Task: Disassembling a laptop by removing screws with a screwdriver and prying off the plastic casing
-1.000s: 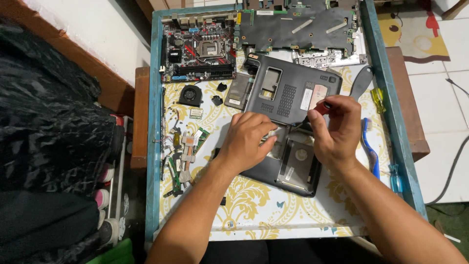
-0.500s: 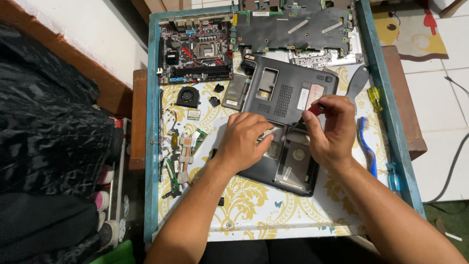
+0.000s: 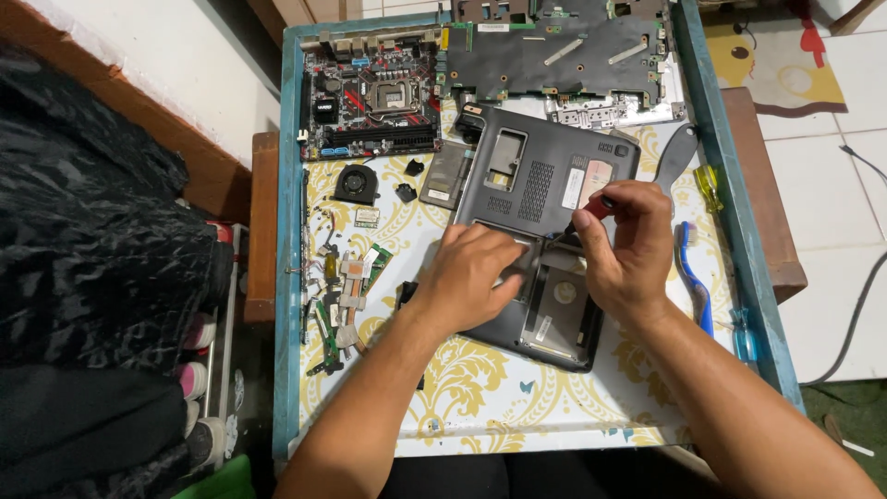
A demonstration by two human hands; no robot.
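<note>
The right hand (image 3: 626, 248), clamped on a red-handled screwdriver (image 3: 582, 218), has tilted its tip lower into the laptop (image 3: 540, 236) since before. The left hand (image 3: 469, 277) stays flat, fingers together, pressing the grey upturned laptop mid-table (image 3: 517, 407).

My left hand (image 3: 467, 277) covers the near-left part of the laptop base (image 3: 545, 199). Right hand (image 3: 628, 245) hides most of the screwdriver (image 3: 591, 209); tip too small to make out. Big circuit board (image 3: 554, 46) is cut off at the top edge. My forearms run out of frame at the bottom.
</note>
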